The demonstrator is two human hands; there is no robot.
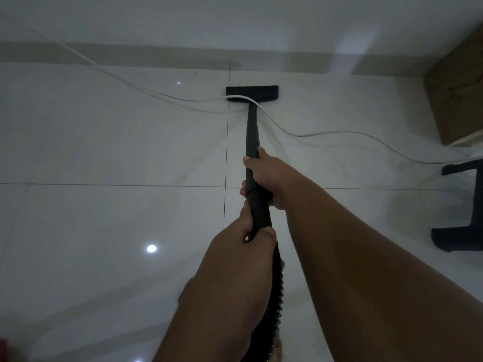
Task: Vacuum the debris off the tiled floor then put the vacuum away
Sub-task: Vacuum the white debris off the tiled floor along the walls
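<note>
A black vacuum wand (pixel 252 131) runs away from me down to a flat black floor head (pixel 252 93), which rests on the white tiled floor (pixel 104 142) near the far wall. My right hand (pixel 266 176) grips the wand higher up, and my left hand (pixel 243 244) grips it lower, where the ribbed black hose (pixel 274 291) begins. A white cord (pixel 324 133) lies across the floor head and the wand. A small pale speck (pixel 183 177) lies on the tile to the left.
A brown cardboard box (pixel 460 95) stands at the right by the wall. A dark stool or chair base (pixel 460 205) sits at the right edge. The wall skirting (pixel 130 54) runs across the far side.
</note>
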